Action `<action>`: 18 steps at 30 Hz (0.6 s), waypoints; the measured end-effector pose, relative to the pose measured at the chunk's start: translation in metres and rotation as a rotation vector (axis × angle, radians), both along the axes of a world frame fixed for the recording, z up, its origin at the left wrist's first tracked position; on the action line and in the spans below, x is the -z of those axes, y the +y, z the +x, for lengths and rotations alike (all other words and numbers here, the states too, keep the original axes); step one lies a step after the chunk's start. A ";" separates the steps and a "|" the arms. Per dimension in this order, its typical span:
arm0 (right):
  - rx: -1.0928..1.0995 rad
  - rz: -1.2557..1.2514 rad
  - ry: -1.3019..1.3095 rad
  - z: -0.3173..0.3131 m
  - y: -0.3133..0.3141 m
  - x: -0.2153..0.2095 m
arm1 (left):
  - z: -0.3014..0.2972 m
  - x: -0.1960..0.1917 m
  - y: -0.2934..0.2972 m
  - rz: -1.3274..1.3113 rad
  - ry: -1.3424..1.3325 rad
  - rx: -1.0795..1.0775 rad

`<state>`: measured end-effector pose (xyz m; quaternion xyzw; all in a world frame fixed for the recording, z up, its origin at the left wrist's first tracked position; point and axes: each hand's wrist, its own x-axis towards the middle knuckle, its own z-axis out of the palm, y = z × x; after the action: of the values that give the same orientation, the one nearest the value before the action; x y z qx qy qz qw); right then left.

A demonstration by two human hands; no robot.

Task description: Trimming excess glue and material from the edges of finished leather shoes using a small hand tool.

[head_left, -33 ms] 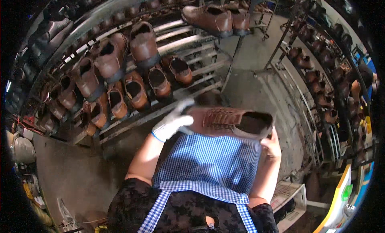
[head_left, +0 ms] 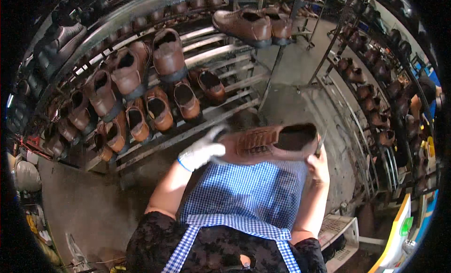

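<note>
- While a slatted metal rack (head_left: pixel 221 56) carries rows of brown shoes (head_left: pixel 170 59), a gingham apron (head_left: pixel 244 190) covers the person's front.
- Brown lace-up shoe (head_left: pixel 263 146): over the apron's far edge, toe leftward.
- White-gloved left hand (head_left: pixel 203 154): grasping the toe.
- Bare right hand (head_left: pixel 319 167): gripping the heel.
- Thin grey strip (head_left: pixel 322 138): beside the heel, unidentifiable.

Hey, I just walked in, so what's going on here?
A person in a blue checked apron is holding a brown shoe sideways above their lap. The white-gloved left hand is at the toe end, and the bare right hand is at the heel, with a slim pointed thing beside it that I can't identify. In front stands a metal rack with more brown shoes on it.
</note>
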<state>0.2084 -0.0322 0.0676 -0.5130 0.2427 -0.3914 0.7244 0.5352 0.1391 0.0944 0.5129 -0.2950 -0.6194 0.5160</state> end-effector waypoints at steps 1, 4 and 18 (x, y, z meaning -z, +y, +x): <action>0.056 -0.031 0.000 0.014 -0.005 -0.019 | -0.011 -0.011 0.005 0.042 0.047 0.067; 0.028 -0.330 0.073 0.069 -0.002 -0.055 | -0.033 0.010 0.014 -0.214 0.376 0.063; -0.166 -0.114 0.021 0.120 0.030 0.043 | 0.058 -0.048 -0.143 -0.484 0.401 -0.660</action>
<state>0.3280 -0.0018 0.0250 -0.5760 0.1841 -0.3377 0.7213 0.5932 -0.0038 0.1422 0.3139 -0.1465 -0.4221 0.8378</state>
